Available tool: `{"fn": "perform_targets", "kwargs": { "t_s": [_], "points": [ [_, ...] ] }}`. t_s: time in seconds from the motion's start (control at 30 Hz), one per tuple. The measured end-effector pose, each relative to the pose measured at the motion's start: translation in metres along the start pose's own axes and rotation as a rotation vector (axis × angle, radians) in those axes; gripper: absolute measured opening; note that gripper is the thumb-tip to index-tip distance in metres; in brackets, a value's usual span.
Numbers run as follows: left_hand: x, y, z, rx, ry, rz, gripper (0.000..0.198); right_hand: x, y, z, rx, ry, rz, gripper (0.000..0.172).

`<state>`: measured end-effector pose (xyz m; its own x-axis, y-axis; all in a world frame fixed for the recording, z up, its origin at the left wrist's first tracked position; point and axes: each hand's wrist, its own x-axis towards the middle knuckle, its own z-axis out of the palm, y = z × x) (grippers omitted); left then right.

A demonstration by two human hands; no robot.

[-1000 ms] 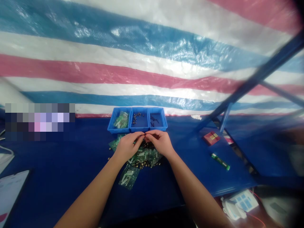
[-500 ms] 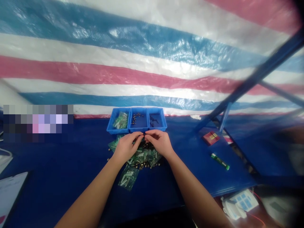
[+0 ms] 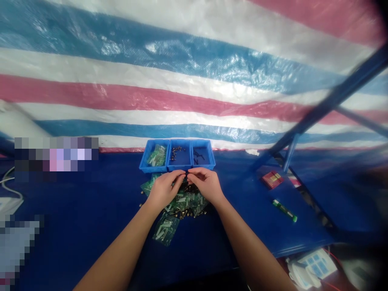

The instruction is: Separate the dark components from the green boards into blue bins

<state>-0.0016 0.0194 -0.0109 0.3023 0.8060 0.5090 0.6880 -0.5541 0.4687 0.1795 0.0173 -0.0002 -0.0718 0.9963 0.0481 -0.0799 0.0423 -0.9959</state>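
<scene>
My left hand [image 3: 165, 189] and my right hand [image 3: 205, 184] meet fingertip to fingertip over a pile of small green plastic bags [image 3: 184, 201] and loose brass parts on the blue table. Both hands pinch together at one spot; what they pinch is too small to make out. One green bag [image 3: 165, 228] lies apart, nearer to me. Just beyond the hands stand three joined blue bins [image 3: 177, 166]: the left one holds green bags, the middle one small brass parts, the right one small dark parts.
A red box [image 3: 272, 179] and a green lighter-like stick [image 3: 284, 210] lie on the table at the right. Blue metal frame bars [image 3: 327, 103] slant up at the right. A striped tarpaulin [image 3: 182, 72] hangs behind. White cable at far left.
The hands have stayed pinched together over the pile. The view has shifted slightly downward and to the right.
</scene>
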Motion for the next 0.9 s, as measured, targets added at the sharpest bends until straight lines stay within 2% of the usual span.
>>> {"fn": "perform_targets", "kwargs": {
  "t_s": [0.17, 0.47, 0.57, 0.9],
  "points": [
    [0.0012, -0.0001, -0.0011, 0.03, -0.036, -0.007, 0.026, -0.0008, -0.0004, 0.0006, 0.005, -0.002, -0.014, 0.027],
    [0.001, 0.0009, 0.0007, 0.024, -0.001, -0.01, 0.027, 0.0001, -0.0043, 0.0004, 0.003, 0.012, -0.006, 0.026],
    [0.0013, 0.0002, 0.0002, 0.028, -0.034, -0.021, 0.027, -0.0007, -0.0036, 0.0005, 0.028, 0.001, -0.009, 0.026],
    [0.001, 0.0012, 0.001, 0.019, -0.057, -0.034, 0.025, 0.0024, 0.0011, -0.0024, 0.066, -0.012, 0.042, 0.026]
  ]
}}
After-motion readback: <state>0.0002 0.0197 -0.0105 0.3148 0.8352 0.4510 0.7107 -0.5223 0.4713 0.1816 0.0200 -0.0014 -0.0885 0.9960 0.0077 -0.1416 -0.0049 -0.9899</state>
